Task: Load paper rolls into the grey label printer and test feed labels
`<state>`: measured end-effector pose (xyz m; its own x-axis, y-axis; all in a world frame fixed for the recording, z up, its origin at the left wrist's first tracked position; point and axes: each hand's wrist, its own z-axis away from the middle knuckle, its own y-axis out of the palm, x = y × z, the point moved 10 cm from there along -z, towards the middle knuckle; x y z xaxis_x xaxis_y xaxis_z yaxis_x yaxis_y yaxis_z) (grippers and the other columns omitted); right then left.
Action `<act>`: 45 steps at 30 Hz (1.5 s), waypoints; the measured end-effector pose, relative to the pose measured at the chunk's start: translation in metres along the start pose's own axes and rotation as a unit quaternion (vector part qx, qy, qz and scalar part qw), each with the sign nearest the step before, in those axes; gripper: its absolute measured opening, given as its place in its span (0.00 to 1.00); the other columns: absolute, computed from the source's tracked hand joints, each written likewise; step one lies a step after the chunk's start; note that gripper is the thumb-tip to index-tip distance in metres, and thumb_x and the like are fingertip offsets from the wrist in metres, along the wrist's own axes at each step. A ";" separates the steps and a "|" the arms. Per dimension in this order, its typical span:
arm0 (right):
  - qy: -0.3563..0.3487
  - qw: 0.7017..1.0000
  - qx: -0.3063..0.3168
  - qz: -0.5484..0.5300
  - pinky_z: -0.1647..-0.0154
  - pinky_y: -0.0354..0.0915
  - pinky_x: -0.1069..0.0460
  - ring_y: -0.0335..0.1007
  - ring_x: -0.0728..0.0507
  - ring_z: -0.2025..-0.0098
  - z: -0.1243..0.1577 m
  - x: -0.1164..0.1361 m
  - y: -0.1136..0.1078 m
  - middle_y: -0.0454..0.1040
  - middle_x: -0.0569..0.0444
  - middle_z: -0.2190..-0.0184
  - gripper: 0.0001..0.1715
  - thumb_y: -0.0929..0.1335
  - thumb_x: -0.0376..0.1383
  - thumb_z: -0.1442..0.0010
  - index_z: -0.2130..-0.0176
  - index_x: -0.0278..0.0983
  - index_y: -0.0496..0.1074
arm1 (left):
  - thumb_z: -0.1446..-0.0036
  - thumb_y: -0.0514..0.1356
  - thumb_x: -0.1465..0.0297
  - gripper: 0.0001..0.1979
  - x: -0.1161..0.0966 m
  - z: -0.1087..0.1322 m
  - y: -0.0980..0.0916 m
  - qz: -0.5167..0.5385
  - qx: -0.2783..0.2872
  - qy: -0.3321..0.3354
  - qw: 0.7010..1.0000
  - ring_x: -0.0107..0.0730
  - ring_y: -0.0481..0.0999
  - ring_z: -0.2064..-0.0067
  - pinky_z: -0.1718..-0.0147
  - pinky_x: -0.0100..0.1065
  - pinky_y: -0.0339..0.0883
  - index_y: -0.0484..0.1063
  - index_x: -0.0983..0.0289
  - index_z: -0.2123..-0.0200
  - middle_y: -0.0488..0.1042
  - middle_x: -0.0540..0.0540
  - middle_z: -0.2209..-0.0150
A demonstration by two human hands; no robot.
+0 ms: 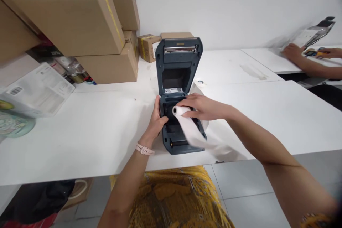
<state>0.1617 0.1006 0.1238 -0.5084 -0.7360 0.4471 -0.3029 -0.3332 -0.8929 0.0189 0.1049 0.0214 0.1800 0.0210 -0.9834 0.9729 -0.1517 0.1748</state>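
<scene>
A dark blue label printer (178,64) stands on the white table (93,135) with its lid swung up. My right hand (205,106) is closed around a white paper roll (178,110) held over the printer's open bay. A loose strip of the paper (195,133) trails down over the printer's front and off to the right. My left hand (157,119) grips the left side of the printer's base, fingers curled on its edge. A pale watch strap circles my left wrist.
Stacked cardboard boxes (80,25) fill the back left of the table, with smaller boxes (146,46) behind the printer. Printed packets (34,92) lie at the far left. At the far right another person's hands (294,51) handle items on a neighbouring table.
</scene>
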 end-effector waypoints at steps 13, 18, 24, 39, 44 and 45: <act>0.012 0.967 0.088 0.240 0.50 0.59 0.45 0.73 0.39 0.62 -0.041 -0.007 0.062 0.82 0.45 0.66 0.13 0.70 0.40 0.33 0.63 0.33 0.80 | 0.56 0.66 0.77 0.62 0.005 0.008 0.003 0.043 -0.049 -0.086 0.994 0.53 0.61 0.26 0.30 0.47 0.62 0.38 0.60 0.21 0.63 0.61 0.26; -0.014 0.982 0.040 0.182 0.50 0.61 0.45 0.72 0.40 0.61 -0.036 0.001 0.054 0.80 0.47 0.67 0.10 0.70 0.38 0.32 0.65 0.35 0.77 | 0.56 0.70 0.74 0.66 0.010 0.008 0.004 0.057 -0.050 -0.116 0.990 0.52 0.62 0.26 0.30 0.46 0.62 0.34 0.61 0.21 0.55 0.62 0.23; -0.053 0.991 -0.012 0.125 0.39 0.65 0.39 0.77 0.38 0.52 -0.012 0.020 0.044 0.84 0.47 0.58 0.13 0.65 0.37 0.26 0.54 0.36 0.79 | 0.58 0.68 0.77 0.65 0.013 0.006 0.003 0.056 -0.044 -0.111 0.991 0.52 0.69 0.31 0.32 0.49 0.65 0.36 0.59 0.21 0.65 0.61 0.28; -0.040 0.981 -0.136 0.132 0.29 0.68 0.33 0.70 0.35 0.30 0.061 0.072 0.063 0.71 0.41 0.31 0.23 0.65 0.44 0.25 0.36 0.38 0.74 | 0.55 0.67 0.74 0.59 0.004 0.008 0.005 0.045 -0.034 -0.076 0.996 0.50 0.67 0.31 0.30 0.49 0.59 0.44 0.57 0.22 0.66 0.59 0.29; -0.028 0.981 -0.134 0.138 0.27 0.65 0.34 0.68 0.36 0.28 0.061 0.068 0.068 0.68 0.42 0.29 0.26 0.66 0.46 0.25 0.35 0.39 0.72 | 0.55 0.68 0.75 0.59 0.002 0.011 0.007 0.054 -0.043 -0.083 0.994 0.49 0.70 0.33 0.32 0.47 0.63 0.45 0.58 0.22 0.69 0.59 0.32; -0.025 0.981 -0.134 0.137 0.26 0.64 0.33 0.67 0.36 0.28 0.061 0.068 0.069 0.67 0.42 0.29 0.26 0.67 0.47 0.26 0.35 0.39 0.72 | 0.55 0.68 0.75 0.59 0.001 0.011 0.007 0.056 -0.045 -0.084 0.994 0.49 0.70 0.33 0.32 0.46 0.63 0.46 0.58 0.22 0.70 0.59 0.32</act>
<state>0.1553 -0.0086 0.0899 -0.5624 -0.8065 0.1824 -0.3643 0.0437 -0.9303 0.0241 0.0926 0.0207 0.2685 -0.1579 -0.9503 0.9585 -0.0548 0.2799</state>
